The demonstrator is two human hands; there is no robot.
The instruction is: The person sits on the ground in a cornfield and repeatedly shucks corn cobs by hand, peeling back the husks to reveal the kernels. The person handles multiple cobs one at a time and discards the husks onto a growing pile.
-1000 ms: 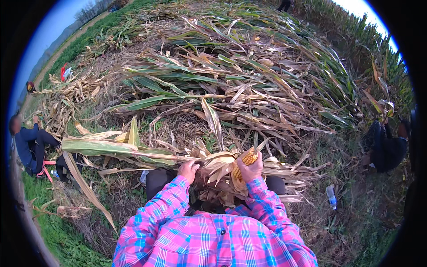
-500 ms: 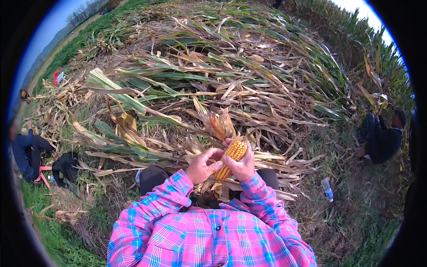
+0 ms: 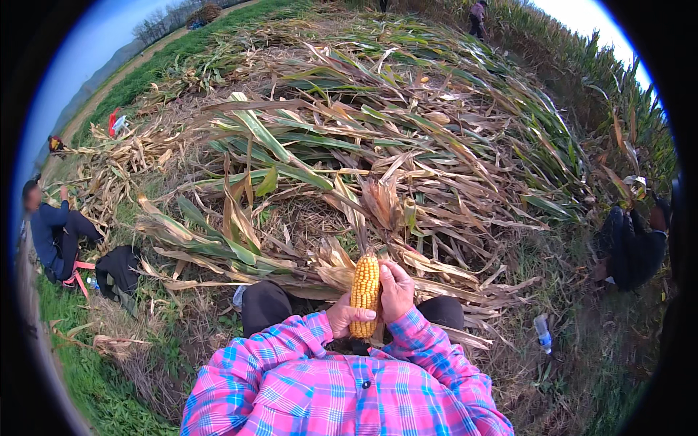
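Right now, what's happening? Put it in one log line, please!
left hand: holds bare corn ear | right hand: at ear's right side | ahead: corn stalks | off to the right: plastic bottle

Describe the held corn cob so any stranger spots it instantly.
Find the pink plaid shirt. Just above it, between left hand and right hand, stands the corn cob. Its bare, bright yellow kernels set it apart from the dull, dry leaves.

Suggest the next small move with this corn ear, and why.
I'd probably roll the corn ear slightly in the left hand: its facing side shows bare yellow kernels, but its far side is hidden, so husk there can't be ruled out. The left thumb lies across its lower part, and the right hand is at its right side, placed to help.
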